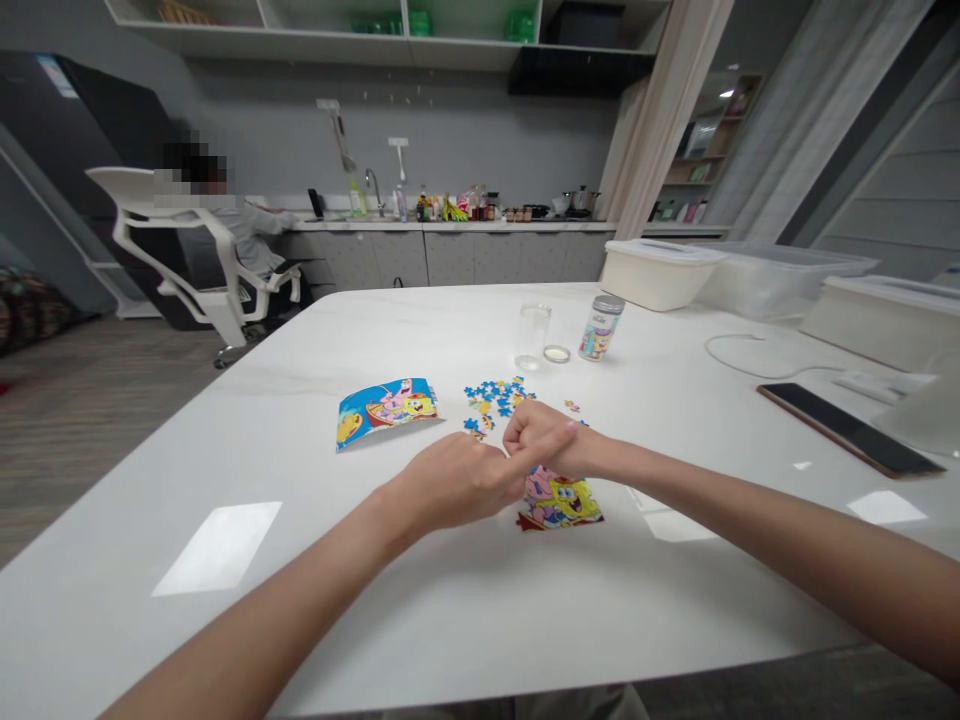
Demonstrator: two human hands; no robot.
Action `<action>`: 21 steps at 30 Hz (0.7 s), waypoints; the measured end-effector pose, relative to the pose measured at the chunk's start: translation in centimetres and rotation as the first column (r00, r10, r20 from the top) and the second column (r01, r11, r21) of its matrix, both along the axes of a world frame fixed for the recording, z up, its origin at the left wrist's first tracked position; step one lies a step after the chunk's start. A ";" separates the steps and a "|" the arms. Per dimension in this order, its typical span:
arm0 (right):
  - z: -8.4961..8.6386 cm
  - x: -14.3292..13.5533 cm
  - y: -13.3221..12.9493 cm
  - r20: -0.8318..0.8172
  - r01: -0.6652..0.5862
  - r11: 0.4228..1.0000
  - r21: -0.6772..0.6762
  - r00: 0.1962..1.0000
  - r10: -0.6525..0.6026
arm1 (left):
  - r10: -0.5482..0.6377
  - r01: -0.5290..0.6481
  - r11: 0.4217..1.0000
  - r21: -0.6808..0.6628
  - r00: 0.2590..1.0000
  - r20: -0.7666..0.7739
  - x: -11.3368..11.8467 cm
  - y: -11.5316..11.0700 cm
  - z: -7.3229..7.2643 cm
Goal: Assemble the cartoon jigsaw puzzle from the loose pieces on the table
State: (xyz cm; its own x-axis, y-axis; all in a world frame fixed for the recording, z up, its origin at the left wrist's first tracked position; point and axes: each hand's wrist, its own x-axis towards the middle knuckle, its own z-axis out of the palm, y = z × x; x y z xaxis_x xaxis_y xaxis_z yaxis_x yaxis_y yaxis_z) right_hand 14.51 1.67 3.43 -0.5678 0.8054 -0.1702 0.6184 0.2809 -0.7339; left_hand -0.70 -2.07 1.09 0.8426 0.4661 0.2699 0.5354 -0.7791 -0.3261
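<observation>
My left hand [466, 478] reaches over a partly assembled jigsaw puzzle [566, 502] with a yellow cartoon sponge and a pink figure. Its index finger is stretched out across the front of my right hand [546, 436]; the lower fingers are hardly visible. My right hand is closed just above the puzzle's far edge, and whatever its fingers hold is hidden. Loose puzzle pieces [501, 396], mostly blue, lie in a pile beyond my hands. To the left rests a curled picture sheet [386, 408] with the same cartoon figures. Both hands cover the puzzle's upper part.
Behind the pieces stand a clear jar [533, 335], its round lid [556, 354] and a printed canister [601, 328]. At right lie a phone [847, 428] and a white cable [739, 362], near storage boxes [660, 272]. A person [251, 235] sits in a white chair at far left.
</observation>
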 end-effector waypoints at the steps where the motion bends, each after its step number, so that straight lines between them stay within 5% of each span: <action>1: 0.0 0.1 0.0 0.011 -0.017 1.000 0.004 1.000 0.017 | -0.015 0.015 1.000 0.003 1.000 -0.015 0.0 0.0 0.0; 14: 0.4 0.4 0.0 0.113 -0.025 0.997 0.079 0.993 0.016 | -0.052 0.051 0.999 -0.020 0.997 -0.060 0.1 -0.2 0.5; 17: 0.7 0.9 -0.1 0.114 0.001 0.995 0.104 0.993 -0.012 | 0.131 -0.131 0.991 -0.006 0.991 -0.010 -1.3 1.3 0.7; 21: 1.8 2.8 0.1 0.099 0.078 0.982 0.170 0.990 -0.096 | 0.402 -0.408 0.913 0.029 0.908 0.120 -3.9 3.7 0.8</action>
State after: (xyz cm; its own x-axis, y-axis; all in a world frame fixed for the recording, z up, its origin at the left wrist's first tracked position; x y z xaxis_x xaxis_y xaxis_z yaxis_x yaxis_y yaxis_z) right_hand 17.35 1.73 5.27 -0.4802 0.8729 -0.0863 0.7176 0.3344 -0.6109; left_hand -4.59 1.62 1.94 0.5485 0.7433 0.3829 0.8356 -0.4713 -0.2821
